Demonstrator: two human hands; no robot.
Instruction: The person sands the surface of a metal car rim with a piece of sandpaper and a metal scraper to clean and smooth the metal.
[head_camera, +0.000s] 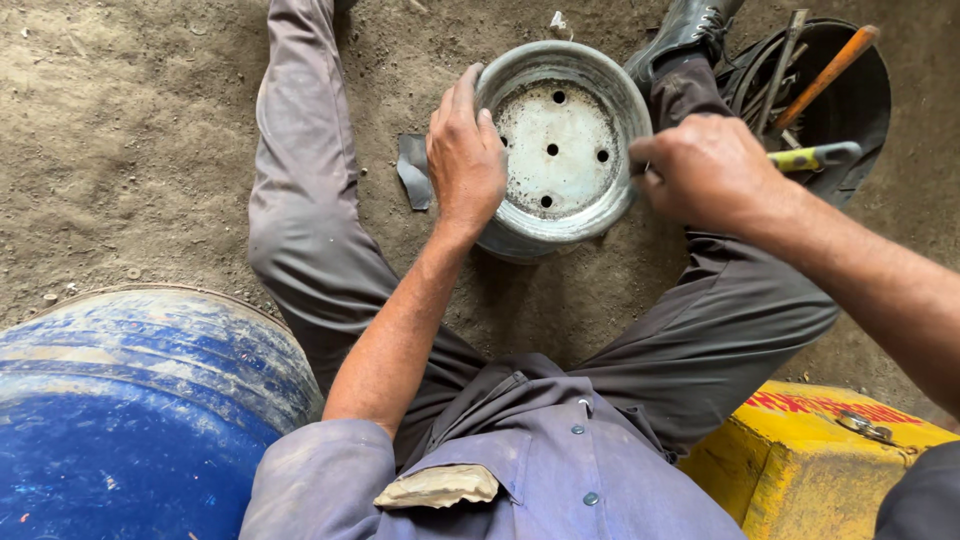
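A round grey metal wheel rim with several bolt holes lies on the dirt between my legs. My left hand rests on its left edge, fingers curled over the rim wall. My right hand is closed on a tool with a yellow and grey handle; the tool's tip touches the rim's right edge and is hidden by the hand. A small black rubber scrap lies just left of the rim.
A blue drum stands at the lower left. A yellow metal box sits at the lower right. A black tub with an orange-handled tool and metal bars is at the upper right. My black boot lies beyond the rim.
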